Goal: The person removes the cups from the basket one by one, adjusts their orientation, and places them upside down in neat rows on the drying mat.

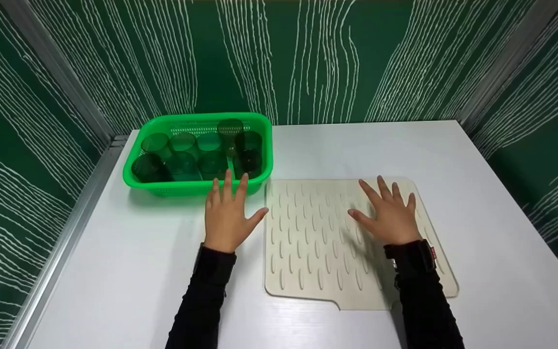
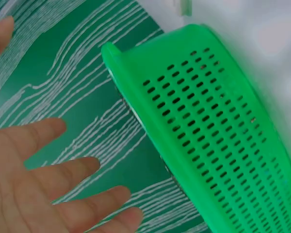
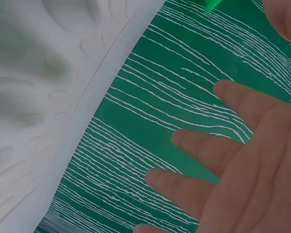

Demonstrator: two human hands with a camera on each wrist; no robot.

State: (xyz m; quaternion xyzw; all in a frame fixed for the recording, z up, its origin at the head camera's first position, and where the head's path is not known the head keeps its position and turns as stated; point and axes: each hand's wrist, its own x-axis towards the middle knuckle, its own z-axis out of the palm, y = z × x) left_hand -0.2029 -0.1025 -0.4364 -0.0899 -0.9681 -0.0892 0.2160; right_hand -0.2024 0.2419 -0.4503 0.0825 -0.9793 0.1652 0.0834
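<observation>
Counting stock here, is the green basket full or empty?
Full: the green basket holds dark green cups packed side by side, one standing higher.

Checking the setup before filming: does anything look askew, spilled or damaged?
Nothing spilled or broken. One dark cup sits higher than the others in the green basket. Both hands, left hand and right hand, are spread flat.

Basket left, mat right, on the table.
Cups [image 1: 182,157] sit in the basket [image 1: 196,188] at the table's [image 1: 114,271] back left; the mat [image 1: 317,242] lies just right of it, nearer the front.
</observation>
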